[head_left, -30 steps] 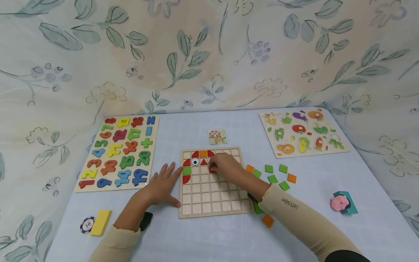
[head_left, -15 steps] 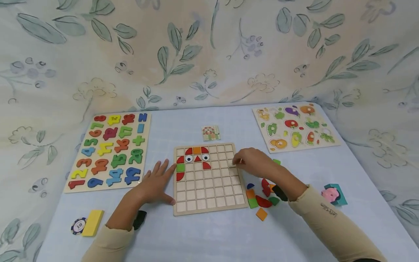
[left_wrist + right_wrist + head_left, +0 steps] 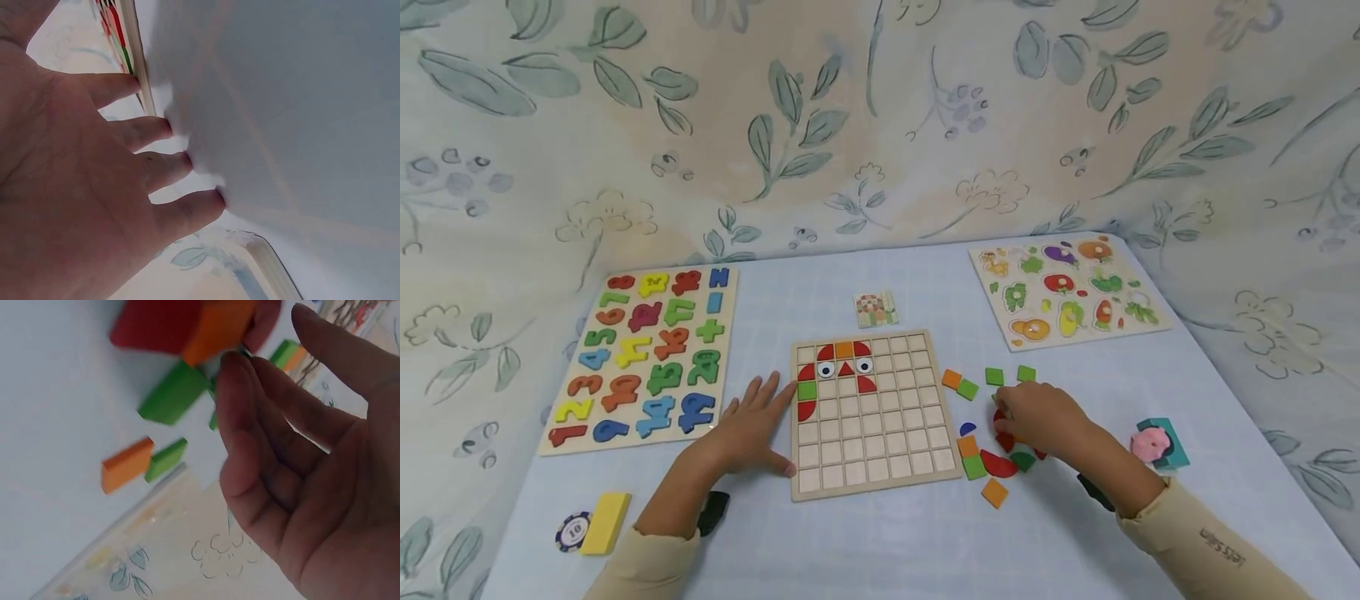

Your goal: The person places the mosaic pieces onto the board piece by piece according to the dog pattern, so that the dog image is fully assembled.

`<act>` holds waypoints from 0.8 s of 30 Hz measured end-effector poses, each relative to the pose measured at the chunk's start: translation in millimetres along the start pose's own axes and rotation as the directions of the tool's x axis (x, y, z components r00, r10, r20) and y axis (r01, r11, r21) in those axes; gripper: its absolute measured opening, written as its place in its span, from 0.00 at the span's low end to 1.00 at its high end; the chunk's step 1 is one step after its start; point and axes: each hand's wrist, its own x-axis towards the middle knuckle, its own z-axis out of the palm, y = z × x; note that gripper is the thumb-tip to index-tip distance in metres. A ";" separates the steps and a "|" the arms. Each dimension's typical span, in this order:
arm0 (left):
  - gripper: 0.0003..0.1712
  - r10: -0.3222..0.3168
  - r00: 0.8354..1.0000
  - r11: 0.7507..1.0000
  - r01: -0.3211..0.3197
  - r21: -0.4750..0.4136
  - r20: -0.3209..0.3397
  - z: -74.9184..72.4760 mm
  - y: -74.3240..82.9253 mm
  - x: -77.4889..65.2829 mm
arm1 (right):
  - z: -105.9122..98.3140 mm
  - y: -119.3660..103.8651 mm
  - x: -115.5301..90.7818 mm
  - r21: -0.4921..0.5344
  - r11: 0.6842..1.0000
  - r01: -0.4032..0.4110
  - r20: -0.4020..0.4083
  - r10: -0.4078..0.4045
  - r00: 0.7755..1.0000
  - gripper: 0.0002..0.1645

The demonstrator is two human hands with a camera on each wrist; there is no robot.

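Step in hand, as judged: selecting a piece for the grid board [image 3: 880,429], which lies at centre, its far-left cells partly filled with red, orange and green; the right hand [image 3: 1041,421], fingers bent, is over the loose pieces [image 3: 998,463] right of the board (whether it grips one cannot be told); the left hand [image 3: 748,437], fingers spread and holding nothing, touches the board's left edge; a picture card [image 3: 876,309] lies beyond the far edge; the next move calls for a secure thumb-and-finger pinch, then alignment with a cell.
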 end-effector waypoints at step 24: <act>0.68 -0.013 1.000 1.000 0.013 0.004 -0.018 4.7 -3.6 1.9 | 3.0 -104.4 51.1 -0.193 0.816 0.545 -0.233 -0.577 0.783 0.11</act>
